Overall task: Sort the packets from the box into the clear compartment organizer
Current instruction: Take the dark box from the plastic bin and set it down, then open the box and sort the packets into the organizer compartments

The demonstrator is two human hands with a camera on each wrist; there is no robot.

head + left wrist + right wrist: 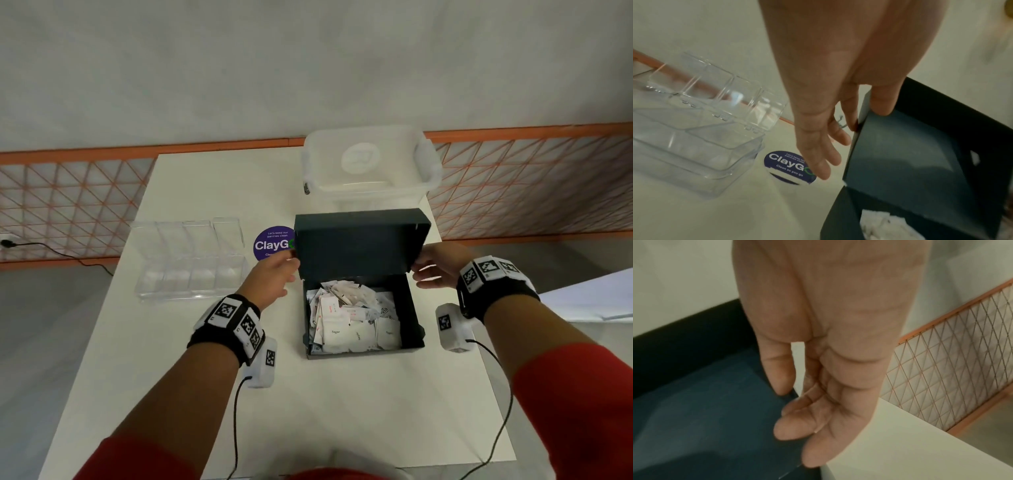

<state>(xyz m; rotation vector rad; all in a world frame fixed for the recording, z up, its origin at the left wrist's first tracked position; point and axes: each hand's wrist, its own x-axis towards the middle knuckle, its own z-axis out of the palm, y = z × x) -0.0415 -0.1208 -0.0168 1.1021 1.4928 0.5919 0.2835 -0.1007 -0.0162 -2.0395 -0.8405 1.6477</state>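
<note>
A dark box (416, 329) stands at the middle of the white table, full of white paper packets (349, 318) (879, 224). Its lid (356, 243) (900, 154) (705, 402) is raised and tilts up behind the opening. My left hand (291, 263) (867, 118) pinches the lid's left edge, thumb on the inner face. My right hand (416, 270) (789, 400) pinches the lid's right edge the same way. The clear compartment organizer (191, 260) (705, 113) lies to the left of the box, with nothing visible in its compartments.
A clear lidded plastic tub (370, 164) stands behind the box at the table's far edge. A round purple ClayGo sticker (272, 245) (785, 164) lies between organizer and box. An orange mesh fence (531, 185) runs beyond the table. A black cable (51, 250) lies on the floor at left.
</note>
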